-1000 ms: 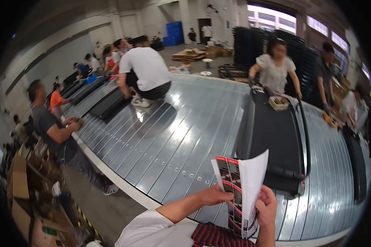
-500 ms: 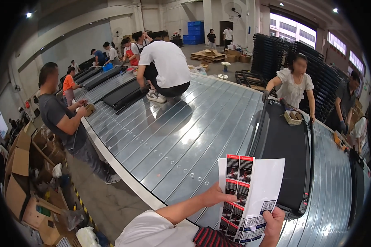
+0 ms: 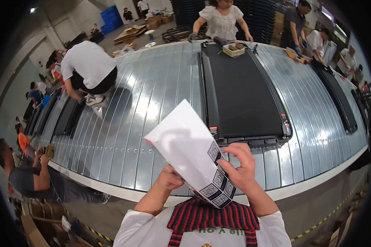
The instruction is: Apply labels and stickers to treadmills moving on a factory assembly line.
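Left hand: the left hand (image 3: 169, 181) is closed on the lower left edge of a white folded leaflet (image 3: 185, 146), fingers curled behind the sheet, thumb side toward the person.
Right hand: the right hand (image 3: 240, 166) grips the leaflet's right edge, fingers bent over the front of the paper beside a column of square black-and-white code patches.
Leaflet: held up in the air between both hands, just above the person's chest, tilted with its upper corner leaning left; the blank white side faces the camera, with a thin red strip showing at the left corner.
Clothing: white sleeves and a red-and-black striped collar (image 3: 212, 216) sit at the lower edge, right under the leaflet.
Platform: a broad ribbed metal platform (image 3: 152, 103) spreads out beyond the hands, curved by the lens.
Treadmill: a black treadmill (image 3: 241, 92) lies flat on the platform, its near end just beyond the right hand.
Small tray: a shallow cardboard tray (image 3: 233, 49) rests on the treadmill's far end.
Other people: a person in a pale blouse (image 3: 221, 20) leans on the far end of the treadmill; a person in a white shirt (image 3: 88, 66) crouches on the platform at left; a person in a grey shirt (image 3: 31, 177) stands below the platform's left rim.
Boxes: cardboard boxes (image 3: 31, 226) lie on the floor at lower left.
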`<action>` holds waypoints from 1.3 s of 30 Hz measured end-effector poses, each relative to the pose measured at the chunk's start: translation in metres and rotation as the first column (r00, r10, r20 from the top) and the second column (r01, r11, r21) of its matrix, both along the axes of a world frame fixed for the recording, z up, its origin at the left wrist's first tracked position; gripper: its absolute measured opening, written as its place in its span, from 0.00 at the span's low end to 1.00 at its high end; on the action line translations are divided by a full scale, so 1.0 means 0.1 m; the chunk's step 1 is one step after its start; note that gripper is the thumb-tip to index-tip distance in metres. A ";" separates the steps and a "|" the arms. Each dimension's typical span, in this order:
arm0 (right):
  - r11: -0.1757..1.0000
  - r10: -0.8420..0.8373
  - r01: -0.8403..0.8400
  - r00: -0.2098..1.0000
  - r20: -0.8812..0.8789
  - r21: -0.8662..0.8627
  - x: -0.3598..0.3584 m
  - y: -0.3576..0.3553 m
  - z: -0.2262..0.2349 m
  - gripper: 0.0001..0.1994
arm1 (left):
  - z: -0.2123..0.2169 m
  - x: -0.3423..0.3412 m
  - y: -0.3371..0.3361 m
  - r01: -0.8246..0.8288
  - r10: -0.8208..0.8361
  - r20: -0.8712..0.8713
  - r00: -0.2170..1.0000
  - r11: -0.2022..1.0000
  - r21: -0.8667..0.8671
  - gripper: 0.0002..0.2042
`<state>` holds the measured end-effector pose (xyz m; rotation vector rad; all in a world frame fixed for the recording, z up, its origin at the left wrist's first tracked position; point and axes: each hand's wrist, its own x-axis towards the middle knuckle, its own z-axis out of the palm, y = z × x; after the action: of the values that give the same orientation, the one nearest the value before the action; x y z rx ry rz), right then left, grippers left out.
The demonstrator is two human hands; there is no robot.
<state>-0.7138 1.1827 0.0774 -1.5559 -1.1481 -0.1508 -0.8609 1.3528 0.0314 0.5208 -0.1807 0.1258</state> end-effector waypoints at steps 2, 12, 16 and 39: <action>1.000 -0.018 0.018 0.998 0.060 0.001 -0.03 -0.04 -0.01 0.17 | 0.04 0.03 -0.02 -0.050 0.050 0.035 0.998 0.999 0.005 0.39; 0.960 0.273 -0.280 0.932 -0.240 0.005 -0.25 0.00 0.25 0.22 | 0.12 -0.09 0.07 -0.050 0.079 -0.105 0.991 0.965 0.256 0.43; 0.969 0.248 -0.247 0.956 -0.154 0.025 -0.23 0.05 0.29 0.20 | 0.13 -0.07 0.13 0.017 0.025 -0.135 0.991 0.953 0.303 0.43; 0.984 0.176 -0.177 0.984 -0.029 -0.014 -0.47 0.31 0.14 0.09 | 0.17 -0.10 0.32 -0.002 0.041 -0.059 0.997 0.833 0.553 0.33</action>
<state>-0.7604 1.2137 0.0911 -1.4583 -1.2614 -0.0010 -0.8706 1.3848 0.0487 1.1092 -0.1425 0.0752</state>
